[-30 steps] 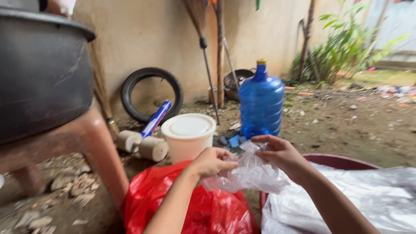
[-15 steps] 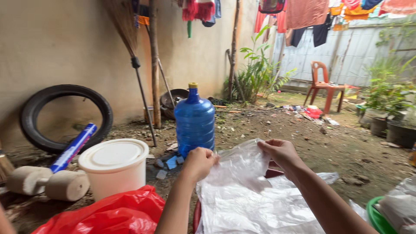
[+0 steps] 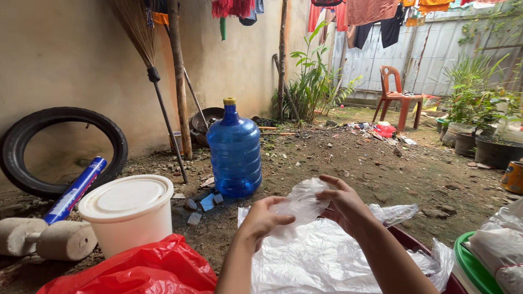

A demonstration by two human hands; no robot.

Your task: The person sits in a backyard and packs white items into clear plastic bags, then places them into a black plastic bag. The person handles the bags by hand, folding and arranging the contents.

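Clear thin plastic bag point(image 3: 300, 204) is gripped crumpled between my left hand point(image 3: 265, 219) and right hand point(image 3: 344, 204); its mouth looks unopened, more plastic sheets point(image 3: 316, 256) waiting beneath.

Both forearms are reaching forward, converging at the centre. The left hand point(image 3: 265, 219) is curling, fingers pinching (thumb on top), while the right hand point(image 3: 342, 204) is facing it, fingertips gripping close together.

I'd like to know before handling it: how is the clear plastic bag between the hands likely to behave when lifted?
The clear plastic bag looks thin and crumpled between the left hand and right hand, so it is probably floppy and very light. Its glossy film may be slippery, and it would likely sag rather than hold any shape.
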